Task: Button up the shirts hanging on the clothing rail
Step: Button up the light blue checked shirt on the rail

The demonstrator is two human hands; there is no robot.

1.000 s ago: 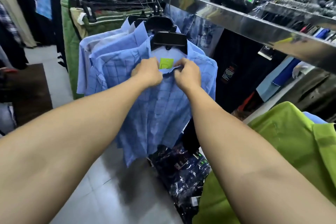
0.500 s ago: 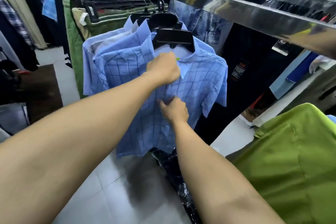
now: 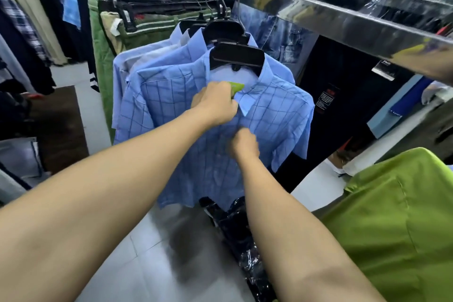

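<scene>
A light blue checked shirt (image 3: 277, 115) hangs on a black hanger (image 3: 236, 57) from the shiny metal rail (image 3: 343, 22). My left hand (image 3: 215, 103) grips the shirt front just under the collar, next to a green label (image 3: 236, 86). Lower down, my right hand (image 3: 244, 143) pinches the placket near the chest. The buttons themselves are hidden by my fingers. Behind this shirt hang more light blue shirts (image 3: 137, 66) on the same rail.
Green trousers (image 3: 103, 56) and dark garments hang further along the rail. A denim shirt (image 3: 277, 29) hangs behind it. A bright green garment (image 3: 392, 216) fills the lower right. Plastic-wrapped dark clothes (image 3: 235, 228) lie on the grey tiled floor (image 3: 147, 265).
A second ago both hands were together at the collar. My right hand has since dropped down the placket to the chest, while the left stays near the collar.
</scene>
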